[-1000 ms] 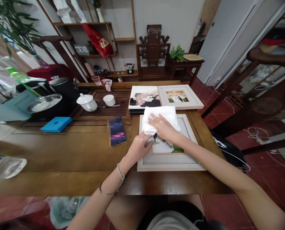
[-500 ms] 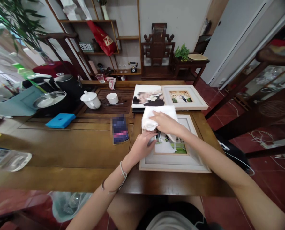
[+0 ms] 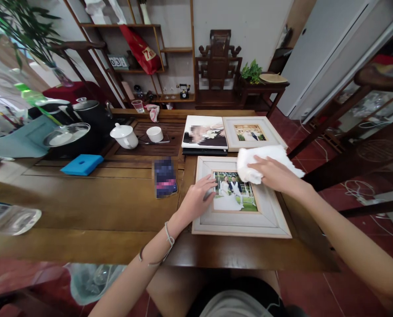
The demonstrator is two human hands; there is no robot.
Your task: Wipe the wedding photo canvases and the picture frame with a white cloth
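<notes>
A pale wooden picture frame [image 3: 239,222] with a wedding photo lies flat near the table's front edge. My left hand [image 3: 196,200] rests on its left border, fingers curled against the frame, steadying it. My right hand [image 3: 275,175] presses a white cloth [image 3: 265,155] onto the frame's upper right corner, fingers closed over the cloth. The photo itself is now uncovered.
Behind the frame lie a photo album [image 3: 204,132] and a second framed photo [image 3: 251,133]. A phone [image 3: 165,177] lies left of the frame. Further left are a white teapot [image 3: 125,136], a cup [image 3: 155,134], a blue sponge [image 3: 82,164] and a black kettle [image 3: 87,112].
My right hand has swept the white cloth from the frame's upper left to its upper right corner, uncovering the photo. My left hand stays on the left border.
</notes>
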